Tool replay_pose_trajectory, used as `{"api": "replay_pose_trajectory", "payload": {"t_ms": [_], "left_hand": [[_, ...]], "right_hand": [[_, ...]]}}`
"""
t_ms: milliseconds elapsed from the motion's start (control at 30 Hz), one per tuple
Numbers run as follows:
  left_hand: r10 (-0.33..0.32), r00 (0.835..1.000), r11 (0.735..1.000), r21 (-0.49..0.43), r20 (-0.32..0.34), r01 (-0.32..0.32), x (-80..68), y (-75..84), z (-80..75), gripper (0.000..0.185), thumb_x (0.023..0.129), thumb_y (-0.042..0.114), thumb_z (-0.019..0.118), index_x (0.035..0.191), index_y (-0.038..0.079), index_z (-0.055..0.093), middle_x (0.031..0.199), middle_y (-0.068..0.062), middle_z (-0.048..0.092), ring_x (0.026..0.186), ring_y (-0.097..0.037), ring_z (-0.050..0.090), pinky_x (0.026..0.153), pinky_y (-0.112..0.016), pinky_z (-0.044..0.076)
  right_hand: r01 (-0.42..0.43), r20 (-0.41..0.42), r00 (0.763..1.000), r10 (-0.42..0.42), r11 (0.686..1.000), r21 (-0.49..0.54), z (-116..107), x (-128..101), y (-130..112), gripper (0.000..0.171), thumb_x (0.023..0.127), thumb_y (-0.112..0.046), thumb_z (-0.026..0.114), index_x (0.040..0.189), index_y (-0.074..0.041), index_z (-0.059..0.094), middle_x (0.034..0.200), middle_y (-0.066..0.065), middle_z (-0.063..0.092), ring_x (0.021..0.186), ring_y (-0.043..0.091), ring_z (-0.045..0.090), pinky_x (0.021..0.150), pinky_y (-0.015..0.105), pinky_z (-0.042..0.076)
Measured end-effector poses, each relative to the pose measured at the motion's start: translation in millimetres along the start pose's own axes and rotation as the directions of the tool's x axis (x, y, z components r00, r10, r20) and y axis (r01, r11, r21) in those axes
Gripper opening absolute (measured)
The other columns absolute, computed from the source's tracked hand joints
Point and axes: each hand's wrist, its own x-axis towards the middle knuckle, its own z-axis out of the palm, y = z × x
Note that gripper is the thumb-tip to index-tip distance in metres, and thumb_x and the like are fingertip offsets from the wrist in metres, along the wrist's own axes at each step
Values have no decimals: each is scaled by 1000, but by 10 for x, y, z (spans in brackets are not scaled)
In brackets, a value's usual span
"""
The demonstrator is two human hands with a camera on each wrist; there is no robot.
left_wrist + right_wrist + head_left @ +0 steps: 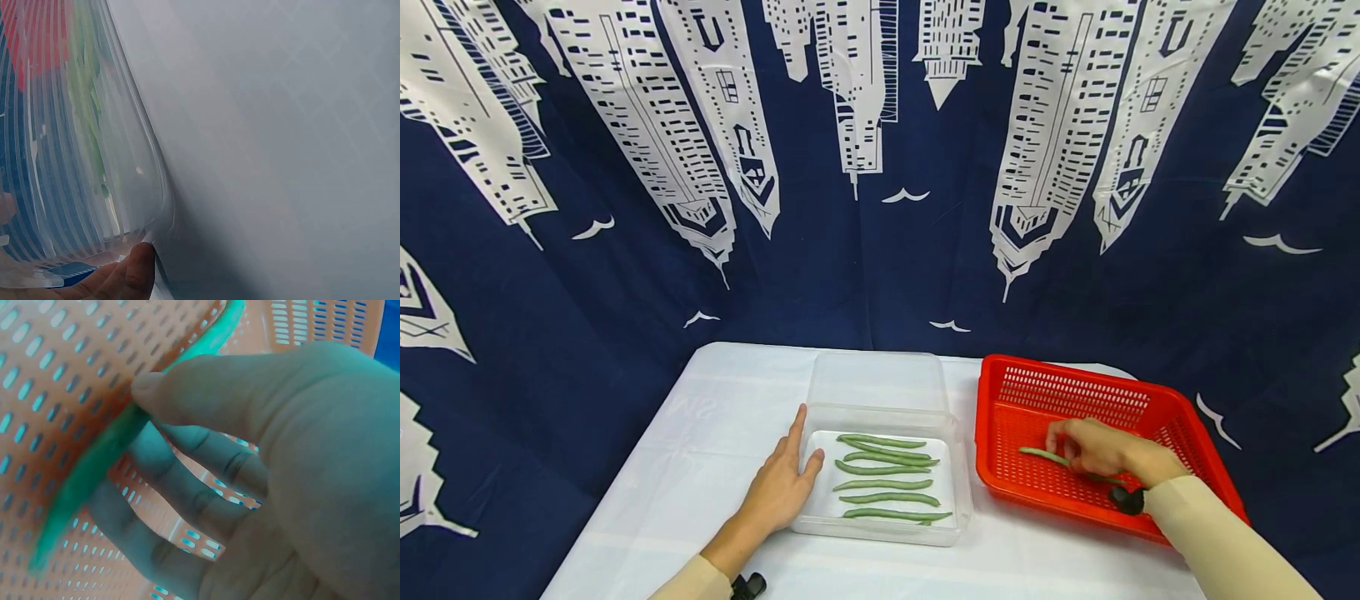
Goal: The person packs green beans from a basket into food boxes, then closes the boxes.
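Note:
My right hand [1097, 448] pinches a green bean [94, 465] between thumb and fingers, inside the red basket [1037, 497]. In the right wrist view the bean slants across the perforated basket wall, with the thumb on top and the fingers beneath. At the left side of a clear plastic container [880, 531], my left hand [775, 492] rests with its fingers stretched along the wall and the thumb by the rim. Several green beans [883, 484] lie crosswise in a column on the container's white bottom. The left wrist view shows fingertips [140, 265] at the container's lower corner.
Behind the container lies a clear lid-like panel [880, 379]. Everything stands on a white-covered table [685, 467]. A dark blue cloth with white building prints [865, 250] hangs behind it.

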Motion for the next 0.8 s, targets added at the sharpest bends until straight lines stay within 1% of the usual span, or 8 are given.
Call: {"api": "replay_pose_trajectory", "payload": {"t_ms": [33,67,167,267,400,567,700,800], "left_hand": [[-1,1000,1000,0,1,1,0,0,-1,81,123,38,57,190,25,12,177,-32,51,159,-59,56,127,-79,47],[-2,1000,1000,-1,2,2,0,0,-1,81,123,38,56,190,25,12,177,-32,51,159,-59,56,127,-79,47],[-3,1000,1000,-5,4,3,1,0,-3,81,124,38,56,190,26,12,179,-31,50,160,-60,55,127,-81,45],[-3,1000,1000,-7,4,3,3,-2,-3,81,124,38,56,190,26,12,179,-31,49,160,-60,54,127,-81,45],[2,1000,1000,-6,2,-2,1,-8,5,81,124,38,56,190,26,12,179,-32,50,160,-60,55,127,-81,45],[6,1000,1000,-9,-2,-6,-5,-12,13,81,124,38,56,190,25,13,177,-32,51,158,-60,57,127,-79,47],[6,1000,1000,-8,-5,-6,1,-22,11,81,124,38,56,190,25,13,176,-32,53,157,-59,58,127,-78,47],[10,1000,1000,-8,-7,-11,11,-36,12,81,124,38,56,190,25,12,175,-32,53,158,-58,58,127,-78,47]], "right_hand": [[58,-5,998,-58,994,-92,-20,-15,7,32,90,17,69,108,-9,71,77,-2,60,68,8,49,65,22,39],[106,-13,994,-110,979,-177,-39,-29,12,39,86,18,73,111,-11,71,78,-2,62,70,8,52,66,22,42],[136,-24,989,-143,974,-183,-76,-50,18,39,90,15,78,120,-10,72,84,0,68,74,7,58,69,22,48],[149,-48,986,-158,978,-144,-90,-64,9,40,91,17,76,124,-6,72,90,2,71,78,7,60,70,22,51],[168,-104,978,-181,978,-127,-91,-96,-50,39,93,16,74,125,-5,73,95,3,73,80,7,62,69,23,53],[182,-169,964,-205,973,-139,-73,-127,-161,34,99,7,79,128,-8,73,100,5,76,83,7,66,71,24,57],[204,-223,944,-243,961,-186,-49,-126,-298,38,99,5,81,130,-15,73,101,1,76,86,6,65,73,25,57],[211,-252,931,-265,952,-221,-31,-133,-472,41,98,6,81,129,-19,73,99,-4,74,87,5,65,74,25,56]]}}
